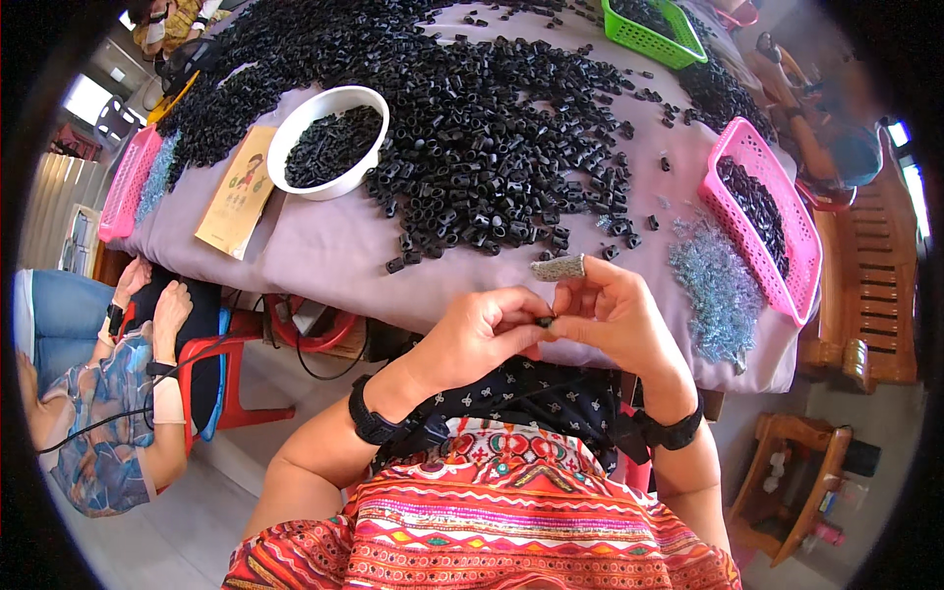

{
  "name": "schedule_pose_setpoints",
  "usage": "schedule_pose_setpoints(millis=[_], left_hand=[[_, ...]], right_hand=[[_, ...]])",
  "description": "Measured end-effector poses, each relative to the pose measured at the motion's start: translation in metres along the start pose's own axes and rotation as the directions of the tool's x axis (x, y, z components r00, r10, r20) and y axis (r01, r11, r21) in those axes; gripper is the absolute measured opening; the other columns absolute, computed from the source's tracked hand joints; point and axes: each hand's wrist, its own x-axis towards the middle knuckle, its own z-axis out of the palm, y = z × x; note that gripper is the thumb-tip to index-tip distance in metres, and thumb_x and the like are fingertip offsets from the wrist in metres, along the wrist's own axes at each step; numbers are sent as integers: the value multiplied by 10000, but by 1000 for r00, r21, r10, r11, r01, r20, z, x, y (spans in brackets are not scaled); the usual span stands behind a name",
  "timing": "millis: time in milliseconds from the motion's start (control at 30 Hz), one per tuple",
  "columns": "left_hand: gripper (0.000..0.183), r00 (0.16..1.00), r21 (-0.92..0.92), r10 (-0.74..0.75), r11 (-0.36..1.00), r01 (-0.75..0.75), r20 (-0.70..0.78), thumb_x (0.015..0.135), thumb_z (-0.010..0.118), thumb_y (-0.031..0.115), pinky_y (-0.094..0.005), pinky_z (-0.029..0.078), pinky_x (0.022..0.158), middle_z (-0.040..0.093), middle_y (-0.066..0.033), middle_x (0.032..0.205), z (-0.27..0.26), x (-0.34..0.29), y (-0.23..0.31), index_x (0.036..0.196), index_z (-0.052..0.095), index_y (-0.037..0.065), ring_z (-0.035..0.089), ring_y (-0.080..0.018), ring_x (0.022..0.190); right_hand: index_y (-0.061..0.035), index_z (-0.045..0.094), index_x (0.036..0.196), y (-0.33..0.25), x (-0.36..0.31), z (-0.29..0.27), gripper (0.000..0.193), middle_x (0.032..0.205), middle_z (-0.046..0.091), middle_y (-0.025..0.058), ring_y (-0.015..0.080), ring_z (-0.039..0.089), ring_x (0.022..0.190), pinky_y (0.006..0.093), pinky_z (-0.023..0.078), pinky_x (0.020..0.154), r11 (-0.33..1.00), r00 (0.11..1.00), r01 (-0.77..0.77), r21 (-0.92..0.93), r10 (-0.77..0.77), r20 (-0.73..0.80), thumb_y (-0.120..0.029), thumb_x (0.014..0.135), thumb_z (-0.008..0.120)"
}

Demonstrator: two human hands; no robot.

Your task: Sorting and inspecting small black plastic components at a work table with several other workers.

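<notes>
From here, the left hand (470, 332) and right hand (618, 313) both pinch a small dark piece (545, 322) at the table's (339, 251) near edge, and a loosened pinch could drop it.

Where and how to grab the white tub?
Likely by the near rim of the white tub, coming from the near side: its raised wall borders bare cloth there, while black pieces crowd its far and right sides.

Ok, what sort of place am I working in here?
Possibly a home or small workshop set up for handwork: loose black parts are heaped across a cloth-covered table, a pink basket holds more, and wooden slatted furniture looks homely.
</notes>
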Motion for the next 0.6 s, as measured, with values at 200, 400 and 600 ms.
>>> schedule_pose_setpoints(millis=[200, 400, 600], left_hand=[[159, 932, 204, 21, 974, -101, 361, 956, 619, 10, -256, 521, 764, 665, -36, 955, -4, -6, 5, 1113, 625, -16, 648, -100, 840], [131, 997, 44, 11, 999, -14, 72, 984, 595, 54, -253, 540, 743, 710, -87, 981, -1, -5, 1, 1102, 600, -3, 660, -115, 796], [108, 997, -7, 16, 1000, -16, -71, 993, 587, 79, -261, 557, 737, 725, -111, 978, -3, 0, -4, 1069, 582, 3, 660, -102, 777]], right_hand=[[22, 570, 1135, 18, -5, -9, 390, 1008, 668, 80, 138, 667, 878, 269, 556, 793, 897, 888, -327, 297, 184, 421, 33, 807, 781], [-8, 642, 1124, 12, 10, -9, 279, 891, 659, 26, 92, 618, 750, 263, 509, 679, 980, 996, -24, -198, 8, -84, -38, 855, 708], [-38, 657, 1002, 9, 52, -4, 214, 857, 643, 97, 265, 607, 800, 361, 512, 714, 548, 894, 174, -818, -436, -102, -46, 790, 688]])
